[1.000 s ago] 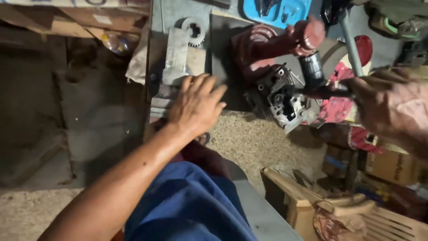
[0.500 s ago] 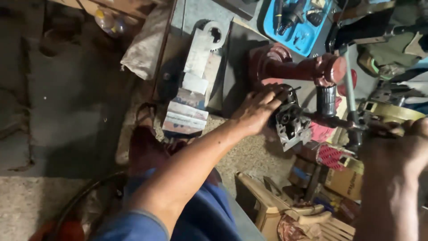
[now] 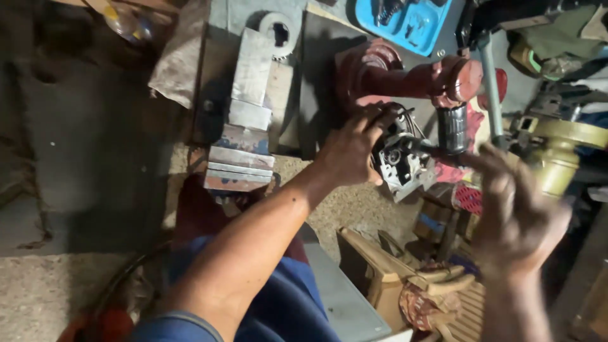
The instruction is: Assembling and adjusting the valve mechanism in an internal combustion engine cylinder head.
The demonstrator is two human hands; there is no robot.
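— Where is the left hand [image 3: 350, 152]?

— It reaches out over the bench [image 3: 320, 69] and grips the near side of a small black-and-silver machine part [image 3: 400, 158], fingers curled around its upper edge. The part sits at the bench's front edge, just below a red press-like tool [image 3: 405, 76].

— And the right hand [image 3: 516, 209]?

— It hangs to the right of the part, blurred, fingers loosely spread and pointing towards it. I cannot tell whether the fingertips touch the part or hold anything.

— What else lies about?

— A grey metal vise [image 3: 244, 133] stands to the left of the gripping hand, well apart from the part. A blue tray [image 3: 411, 22] sits at the back of the bench, beyond the red tool. A yellowish metal housing [image 3: 560, 149] is off to the right, and a wooden crate [image 3: 380, 272] stands on the floor below the part.
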